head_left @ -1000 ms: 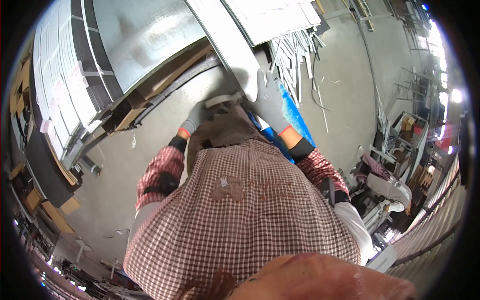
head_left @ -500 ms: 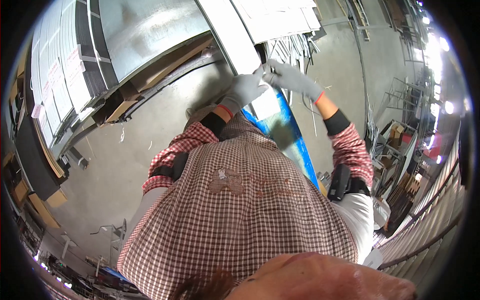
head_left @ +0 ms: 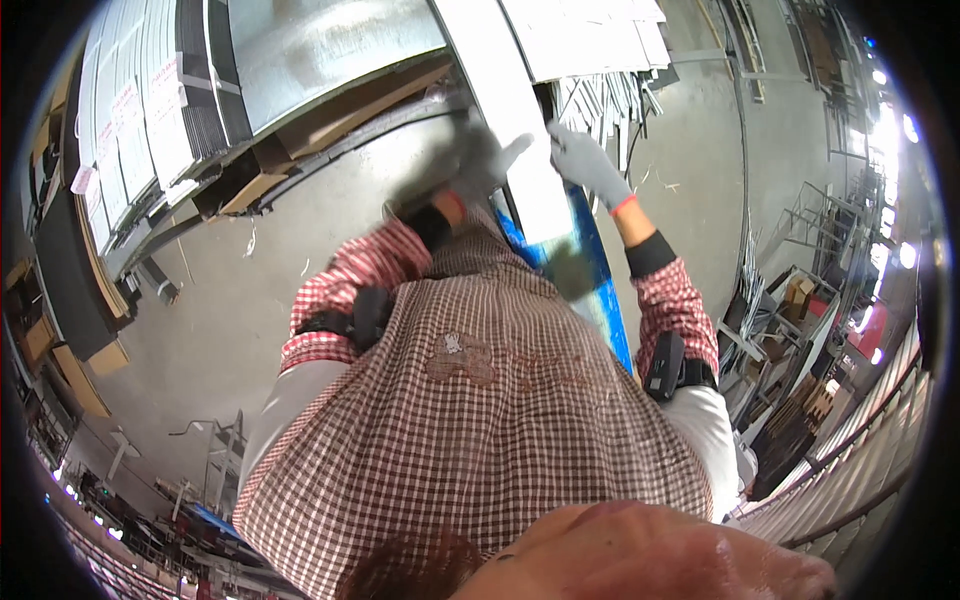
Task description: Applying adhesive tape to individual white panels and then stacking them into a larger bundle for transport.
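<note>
A long white panel point(head_left: 515, 110) runs from the far edge toward my body, its near end above a blue-edged work surface point(head_left: 606, 300). At its left side is my left hand point(head_left: 480, 172) in a grey glove, blurred by motion and partly in shadow. Its thumb reaches over the panel's edge, while the other fingers do not show clearly. On the opposite side, my grey-gloved right hand point(head_left: 588, 165) has its fingers closed at the panel's right edge. The undersides of both hands are hidden.
White sheets point(head_left: 590, 35) lie beyond my right hand, with several thin white strips point(head_left: 605, 105) under them. A metal-topped table point(head_left: 330, 45) stands at the far left, beside a strapped stack of white panels point(head_left: 135, 130). Metal racks point(head_left: 800, 220) stand at the right.
My hands were close together over the panel and have moved apart to its two sides. The whole view has shifted slightly.
</note>
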Available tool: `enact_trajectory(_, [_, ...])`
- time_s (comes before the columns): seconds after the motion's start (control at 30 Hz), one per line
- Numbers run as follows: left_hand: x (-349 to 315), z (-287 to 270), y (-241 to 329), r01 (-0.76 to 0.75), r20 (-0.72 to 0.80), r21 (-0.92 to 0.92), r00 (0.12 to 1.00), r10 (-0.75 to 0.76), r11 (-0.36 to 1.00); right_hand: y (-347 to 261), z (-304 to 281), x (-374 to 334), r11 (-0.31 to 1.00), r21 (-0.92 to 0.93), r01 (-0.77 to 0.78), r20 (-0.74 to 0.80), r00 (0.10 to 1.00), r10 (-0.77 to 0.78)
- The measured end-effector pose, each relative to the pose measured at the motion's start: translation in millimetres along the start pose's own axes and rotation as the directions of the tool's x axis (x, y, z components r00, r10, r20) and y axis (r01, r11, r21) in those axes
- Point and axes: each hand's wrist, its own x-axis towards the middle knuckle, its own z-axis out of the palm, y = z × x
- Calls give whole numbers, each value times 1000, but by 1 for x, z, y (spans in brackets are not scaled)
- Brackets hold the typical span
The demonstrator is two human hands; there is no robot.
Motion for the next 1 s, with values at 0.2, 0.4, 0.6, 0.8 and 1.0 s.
enact_trajectory(0.2, [-74,-36,71,85,207,-247,978,-33,965,-43,-88,-63,862,464,203,144,943,-300])
enact_trajectory(0.4, [-97,-76,120,270,340,-358,929,-145,894,-77,-87,-31,684,629,369,271,721,-638])
enact_trajectory(0.6, [-27,-17,-47,48,47,-55,998,-46,997,45,10,33,977,211,11,285,956,-72])
enact_trajectory(0.8, [49,13,-95,-381,667,439,745,-10,814,64,58,49,944,324,-63,239,971,-18])
enact_trajectory(1.0, [-33,-20,-151,-634,402,528,773,492,565,-53,41,-43,992,-40,-124,-290,951,107])
